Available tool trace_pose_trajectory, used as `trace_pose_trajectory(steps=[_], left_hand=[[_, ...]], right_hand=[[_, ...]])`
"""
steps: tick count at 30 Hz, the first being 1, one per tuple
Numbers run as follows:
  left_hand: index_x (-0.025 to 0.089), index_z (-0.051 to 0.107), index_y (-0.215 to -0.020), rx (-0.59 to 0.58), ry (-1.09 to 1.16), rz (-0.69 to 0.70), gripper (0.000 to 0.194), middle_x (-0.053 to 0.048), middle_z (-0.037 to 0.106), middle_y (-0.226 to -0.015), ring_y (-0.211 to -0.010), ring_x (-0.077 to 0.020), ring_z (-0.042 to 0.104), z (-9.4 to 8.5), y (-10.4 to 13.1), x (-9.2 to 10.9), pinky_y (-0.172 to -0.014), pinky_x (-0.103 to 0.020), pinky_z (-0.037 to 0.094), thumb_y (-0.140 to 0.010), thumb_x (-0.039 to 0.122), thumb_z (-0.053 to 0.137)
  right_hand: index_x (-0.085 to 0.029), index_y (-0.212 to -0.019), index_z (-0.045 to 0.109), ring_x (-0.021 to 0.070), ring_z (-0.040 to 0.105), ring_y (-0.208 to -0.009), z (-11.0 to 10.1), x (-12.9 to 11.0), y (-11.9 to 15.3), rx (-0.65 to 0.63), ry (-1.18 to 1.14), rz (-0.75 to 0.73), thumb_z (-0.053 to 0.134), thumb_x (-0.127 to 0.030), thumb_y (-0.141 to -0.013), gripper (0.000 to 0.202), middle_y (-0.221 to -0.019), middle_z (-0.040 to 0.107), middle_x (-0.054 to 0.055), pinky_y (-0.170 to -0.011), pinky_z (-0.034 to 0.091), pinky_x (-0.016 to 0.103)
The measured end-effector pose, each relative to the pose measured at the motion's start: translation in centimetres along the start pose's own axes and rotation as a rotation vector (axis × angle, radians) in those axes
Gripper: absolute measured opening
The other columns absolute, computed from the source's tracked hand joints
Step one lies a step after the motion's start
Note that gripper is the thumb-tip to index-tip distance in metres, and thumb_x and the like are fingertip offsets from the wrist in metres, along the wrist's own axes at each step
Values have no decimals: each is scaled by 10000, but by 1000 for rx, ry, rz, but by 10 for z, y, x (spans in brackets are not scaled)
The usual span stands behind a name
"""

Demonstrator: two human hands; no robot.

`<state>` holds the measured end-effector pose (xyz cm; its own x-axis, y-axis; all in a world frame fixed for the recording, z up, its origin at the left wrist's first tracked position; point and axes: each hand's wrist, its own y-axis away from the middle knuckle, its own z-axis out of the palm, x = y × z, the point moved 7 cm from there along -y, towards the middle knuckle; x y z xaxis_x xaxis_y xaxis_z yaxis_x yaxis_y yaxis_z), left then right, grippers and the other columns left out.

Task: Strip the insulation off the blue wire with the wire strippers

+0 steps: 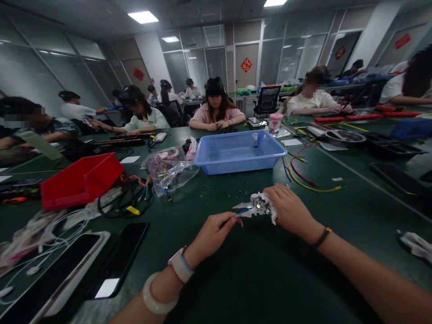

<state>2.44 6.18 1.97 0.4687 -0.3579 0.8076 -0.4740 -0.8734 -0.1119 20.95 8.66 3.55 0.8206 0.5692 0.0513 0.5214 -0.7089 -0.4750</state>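
Note:
My right hand [286, 208] is closed around the handles of a pair of wire strippers [258, 206], with crumpled white tissue [272, 211] wrapped about the grip. The metal jaws point left, toward my other hand. Between the jaws lies a short blue wire [243, 210]. My left hand [216, 231] pinches this wire's near end between thumb and fingertips, just beside the jaw tips. Both hands are above the green tabletop [256, 261]. How much of the wire runs inside my left fingers is hidden.
A blue mesh basket [236, 167] stands beyond my hands. To its left are a clear bag of wires [165, 171] and a red bin [83, 180]. Phones [124, 252] lie at left; loose yellow and red wires [303, 177] lie at right. Several people sit around the tables.

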Motion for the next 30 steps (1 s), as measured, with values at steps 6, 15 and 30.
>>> trace_pose_trajectory(steps=[6,15,30], left_hand=[[164,689,-916,5,-1,0,325,-15,632,-773,-651,-138,523,0,0,1,-637,-234,380,-949,337,417],[158,700,-931,-6,-10,-44,368,-23,628,-781,-675,-142,521,0,-1,-1,-660,-237,405,-954,362,394],[120,625,-1137,-171,425,-182,430,66,298,-614,-552,-100,292,11,-1,-13,-527,-227,252,-953,441,406]], right_hand=[[-114,-1066,588,266,563,-934,-4,-1,-1,-54,42,0,514,-138,-771,306,-1022,641,146,-879,407,401],[-134,-926,603,221,537,-786,-7,-3,-2,-94,71,19,550,-155,-763,172,-872,637,98,-761,342,335],[-96,-1117,598,269,498,-1053,-9,-3,0,84,164,-46,536,-83,-760,362,-1102,621,140,-957,342,379]])
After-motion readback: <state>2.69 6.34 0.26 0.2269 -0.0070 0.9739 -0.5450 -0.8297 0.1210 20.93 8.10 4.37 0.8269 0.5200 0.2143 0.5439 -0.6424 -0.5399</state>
